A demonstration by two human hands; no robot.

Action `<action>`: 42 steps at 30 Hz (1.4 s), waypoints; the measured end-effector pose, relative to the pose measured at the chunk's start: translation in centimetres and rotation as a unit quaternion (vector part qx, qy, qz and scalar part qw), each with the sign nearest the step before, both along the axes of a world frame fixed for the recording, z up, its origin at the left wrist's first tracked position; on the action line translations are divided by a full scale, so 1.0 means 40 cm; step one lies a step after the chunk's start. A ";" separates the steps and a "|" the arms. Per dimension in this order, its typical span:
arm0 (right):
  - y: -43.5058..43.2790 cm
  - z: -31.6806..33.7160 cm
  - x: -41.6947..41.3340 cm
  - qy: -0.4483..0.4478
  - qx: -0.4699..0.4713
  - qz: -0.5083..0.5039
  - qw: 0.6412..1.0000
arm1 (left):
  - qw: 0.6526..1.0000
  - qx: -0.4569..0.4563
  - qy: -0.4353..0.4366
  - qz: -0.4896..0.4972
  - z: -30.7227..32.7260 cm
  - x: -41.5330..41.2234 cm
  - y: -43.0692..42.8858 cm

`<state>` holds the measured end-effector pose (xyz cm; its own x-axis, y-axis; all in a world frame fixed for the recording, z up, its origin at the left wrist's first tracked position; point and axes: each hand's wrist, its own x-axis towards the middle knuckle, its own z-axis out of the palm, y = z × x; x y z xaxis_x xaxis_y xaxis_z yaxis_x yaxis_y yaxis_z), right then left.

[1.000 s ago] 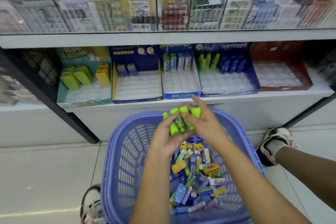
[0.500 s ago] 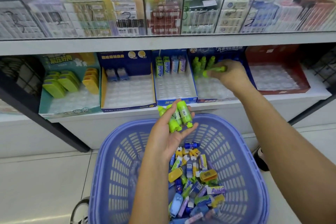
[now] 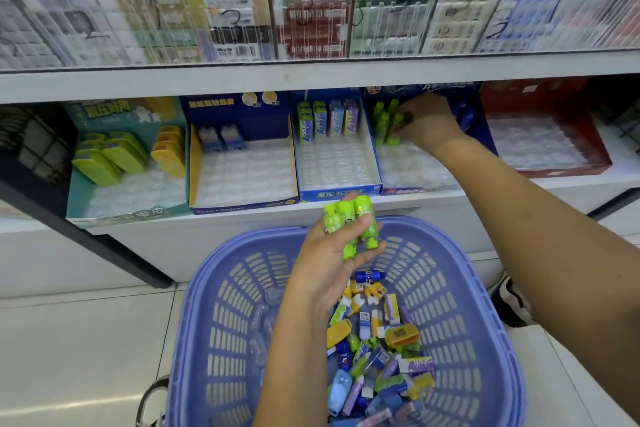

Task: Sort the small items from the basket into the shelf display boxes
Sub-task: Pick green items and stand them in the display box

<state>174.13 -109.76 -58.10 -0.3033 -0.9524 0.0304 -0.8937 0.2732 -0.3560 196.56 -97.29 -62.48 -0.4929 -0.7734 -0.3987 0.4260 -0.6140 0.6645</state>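
Observation:
My left hand [image 3: 332,253] is held palm up over the purple basket [image 3: 221,315] and grips a bunch of green bottle-shaped items [image 3: 349,222]. My right hand [image 3: 427,125] reaches into the dark blue display box [image 3: 415,189] on the lower shelf. Its fingertips pinch a green bottle item [image 3: 393,128] beside a row of like green ones standing at the box's back left. Several mixed small items [image 3: 377,350] lie in the basket's bottom.
On the shelf stand a teal box [image 3: 114,210] with yellow-green cases, a navy box [image 3: 242,204], a blue box [image 3: 339,192] with small cartons, and a red box [image 3: 561,168]. A black shelf post [image 3: 79,229] slants at left. A shoe [image 3: 512,302] is right of the basket.
My right hand left the bunch in my left hand, carried one green bottle item up to the dark blue box, and now sets it down among the standing green ones.

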 end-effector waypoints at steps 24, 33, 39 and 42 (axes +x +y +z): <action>0.341 -0.034 0.156 -0.441 -0.127 -0.039 0.887 | 0.997 -0.019 0.034 0.070 0.025 -0.022 0.018; 0.102 0.062 -0.050 -0.028 -0.103 -0.015 0.994 | 0.998 0.002 0.016 0.059 0.005 -0.017 0.003; 0.040 0.047 -0.074 0.053 -0.004 0.061 0.997 | 0.999 0.016 0.017 0.045 -0.012 -0.012 -0.011; 0.024 0.036 -0.086 0.074 0.031 0.064 0.995 | 0.999 0.012 0.023 0.043 -0.013 -0.011 -0.016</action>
<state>170.68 -108.80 -56.64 -0.1765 -0.9843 0.0058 -0.9639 0.1717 -0.2034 196.12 -97.93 -63.01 -0.4439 -0.8040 -0.3958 0.5079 -0.5896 0.6280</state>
